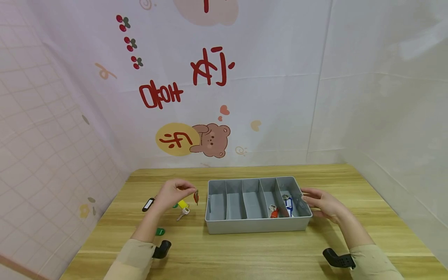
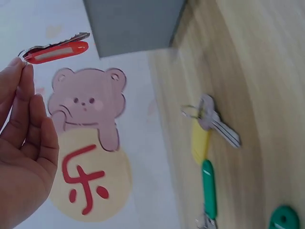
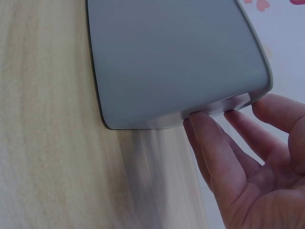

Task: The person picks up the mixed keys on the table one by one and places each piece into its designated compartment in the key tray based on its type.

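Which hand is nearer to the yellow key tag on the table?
Left. The left hand is close to the yellow tag; the right hand is across the gray box, touching its right end.

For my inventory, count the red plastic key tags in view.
2: one red plastic key tag hangs from the left hand; the other lies in the grey plastic box, second compartment from the right. Others may be hidden.

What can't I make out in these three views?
Head: the left hand hides what lies behind it, beside the black tag.
Head: any writing on the blue tag is too small.
Left wrist: the bottom edge cuts off the lower-right green tag.
Right wrist: the outer wall of the grey box hides its compartments.
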Tool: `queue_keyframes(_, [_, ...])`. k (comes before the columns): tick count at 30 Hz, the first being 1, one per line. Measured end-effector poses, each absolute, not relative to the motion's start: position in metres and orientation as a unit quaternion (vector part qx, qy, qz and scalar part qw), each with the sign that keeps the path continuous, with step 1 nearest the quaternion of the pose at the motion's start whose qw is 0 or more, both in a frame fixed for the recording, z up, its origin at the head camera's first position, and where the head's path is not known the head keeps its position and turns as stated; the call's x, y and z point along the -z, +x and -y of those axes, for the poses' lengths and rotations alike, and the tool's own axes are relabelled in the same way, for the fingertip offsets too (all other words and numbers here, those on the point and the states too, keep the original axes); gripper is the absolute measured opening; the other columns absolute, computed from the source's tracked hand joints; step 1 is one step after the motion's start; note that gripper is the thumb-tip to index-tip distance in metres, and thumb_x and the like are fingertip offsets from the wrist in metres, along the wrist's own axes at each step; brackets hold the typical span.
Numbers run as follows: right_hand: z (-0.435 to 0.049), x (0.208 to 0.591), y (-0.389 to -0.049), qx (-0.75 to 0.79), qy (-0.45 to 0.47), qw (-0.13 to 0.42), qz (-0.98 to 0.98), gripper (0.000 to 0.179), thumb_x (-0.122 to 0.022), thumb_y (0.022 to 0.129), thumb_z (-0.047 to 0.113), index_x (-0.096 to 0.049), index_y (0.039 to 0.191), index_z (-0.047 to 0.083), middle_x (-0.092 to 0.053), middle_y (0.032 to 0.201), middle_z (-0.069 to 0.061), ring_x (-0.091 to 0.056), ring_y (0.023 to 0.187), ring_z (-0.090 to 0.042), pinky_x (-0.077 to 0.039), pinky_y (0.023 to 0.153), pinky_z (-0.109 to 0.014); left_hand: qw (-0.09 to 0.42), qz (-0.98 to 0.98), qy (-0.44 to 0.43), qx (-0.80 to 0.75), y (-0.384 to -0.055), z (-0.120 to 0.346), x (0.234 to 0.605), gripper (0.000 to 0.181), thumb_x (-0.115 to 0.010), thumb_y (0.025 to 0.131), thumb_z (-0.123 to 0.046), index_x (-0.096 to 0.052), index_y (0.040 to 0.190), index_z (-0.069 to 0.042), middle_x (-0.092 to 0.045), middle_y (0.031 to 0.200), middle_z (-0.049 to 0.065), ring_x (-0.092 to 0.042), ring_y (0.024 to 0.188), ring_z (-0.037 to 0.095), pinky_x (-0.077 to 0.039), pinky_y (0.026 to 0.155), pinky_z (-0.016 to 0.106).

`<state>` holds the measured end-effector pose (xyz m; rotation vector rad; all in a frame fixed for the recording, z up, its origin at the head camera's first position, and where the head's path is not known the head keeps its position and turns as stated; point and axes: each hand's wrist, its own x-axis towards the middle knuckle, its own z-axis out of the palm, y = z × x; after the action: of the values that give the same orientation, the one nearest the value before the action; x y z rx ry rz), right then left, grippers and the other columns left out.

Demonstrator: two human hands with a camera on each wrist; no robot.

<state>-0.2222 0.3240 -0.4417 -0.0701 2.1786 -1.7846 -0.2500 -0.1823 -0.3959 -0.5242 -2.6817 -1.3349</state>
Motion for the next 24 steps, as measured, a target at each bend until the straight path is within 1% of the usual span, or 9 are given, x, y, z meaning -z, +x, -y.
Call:
queue_keyframes(9, [-0.323, 0.441, -0.221, 0.625, -0.031, 0.162, -0.763, 0.067, -0.057, 0.103, 0.019, -0.022, 0.151, -0.011, -0.046, 0.140, -0.030, -0.060, 0.109, -0.025, -0.055, 0.085, -0.042, 0.072, 0.859, -0.213, 0.460, -0.246, 0.162, 0.385, 0.006, -0.077, 0.088, -0.020, -0.079, 0.091, -0.016, -0.072, 0.092, -0.003, -0.062, 0.086, 0.017, -0.051, 0.072, 0.035])
queue_keyframes(17, [-0.322, 0.441, -0.219, 0.624, -0.035, 0.159, -0.765, 0.066, -0.056, 0.103, 0.018, -0.022, 0.150, -0.012, -0.046, 0.139, -0.029, -0.060, 0.110, -0.026, -0.055, 0.086, -0.043, 0.081, 0.845, -0.217, 0.482, -0.239, 0.143, 0.375, 0.004, -0.078, 0.087, -0.017, -0.080, 0.091, -0.015, -0.073, 0.091, -0.004, -0.063, 0.084, 0.016, -0.052, 0.067, 0.031])
queue_keyframes(20, [-0.322, 0.442, -0.219, 0.626, -0.033, 0.161, -0.762, 0.066, -0.057, 0.102, 0.018, -0.023, 0.151, -0.012, -0.047, 0.139, -0.029, -0.061, 0.111, -0.026, -0.054, 0.087, -0.043, 0.080, 0.839, -0.218, 0.493, -0.236, 0.136, 0.372, 0.004, -0.078, 0.087, -0.016, -0.080, 0.091, -0.015, -0.073, 0.093, -0.002, -0.064, 0.084, 0.015, -0.052, 0.068, 0.031])
queue_keyframes(24, [-0.322, 0.443, -0.218, 0.630, -0.032, 0.161, -0.759, 0.066, -0.057, 0.102, 0.019, -0.024, 0.150, -0.011, -0.048, 0.139, -0.028, -0.061, 0.110, -0.025, -0.055, 0.087, -0.043, 0.074, 0.829, -0.217, 0.509, -0.233, 0.127, 0.369, 0.007, -0.078, 0.087, -0.017, -0.080, 0.092, -0.012, -0.073, 0.095, 0.000, -0.064, 0.083, 0.017, -0.051, 0.069, 0.030])
